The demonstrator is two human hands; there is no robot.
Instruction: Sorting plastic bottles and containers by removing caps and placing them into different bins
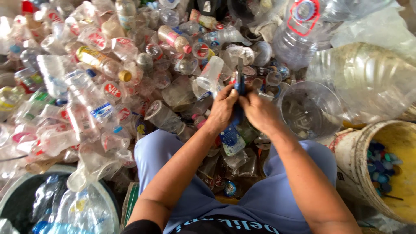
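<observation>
Nearest the camera are the person's two knees in pale blue trousers (277,203), spread apart, with crushed clear bottles lying in the gap between them. Both forearms reach forward from the lower edge and meet at the middle of the view. The left hand (222,109) and right hand (260,112) touch each other, and the fingers of both are curled tight around a clear plastic bottle with a blue label (232,139). The bottle hangs below the hands, its long axis running roughly up and down in the view, the lower end tilted slightly toward the left knee. A thin blade with a blue handle (240,80) sticks up above the hands, pointing away from the person; which hand pinches it cannot be told.

Open room is scarce. A heap of clear bottles and cups (99,78) fills the whole left and far side, right up to the hands. Just right of the right hand stands a clear round container (310,108). At the right edge sits a yellow bucket (403,143) holding blue caps (381,167). A dark tub (19,203) with bottles fills the lower left corner.
</observation>
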